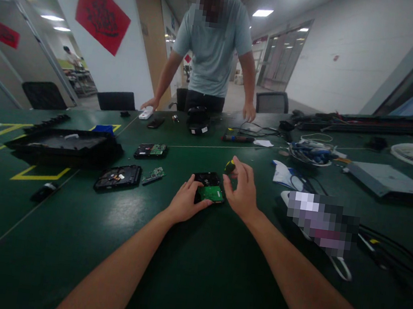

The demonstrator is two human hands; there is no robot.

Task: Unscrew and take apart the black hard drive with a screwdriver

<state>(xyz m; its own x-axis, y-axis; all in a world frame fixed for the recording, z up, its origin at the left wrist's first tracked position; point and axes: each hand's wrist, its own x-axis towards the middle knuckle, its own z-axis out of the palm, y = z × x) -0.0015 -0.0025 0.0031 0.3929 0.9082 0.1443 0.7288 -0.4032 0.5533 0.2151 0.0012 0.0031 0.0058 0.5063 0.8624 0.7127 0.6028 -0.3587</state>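
On the broad green table (154, 259), a flat black drive with a green circuit board (211, 193) lies before the person, the left hand's (186, 201) spread fingers resting on it. Beside it, the right hand's (242, 189) curled fingers pinch a small yellow-and-black screwdriver handle (229, 166).

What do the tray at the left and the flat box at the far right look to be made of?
The tray looks like black molded plastic with a dull finish, judging by its even dark colour and thin raised walls; painted metal can't be ruled out. The flat box seems to be bare grey sheet metal, going by its flat faces, crisp edges and soft satin sheen.
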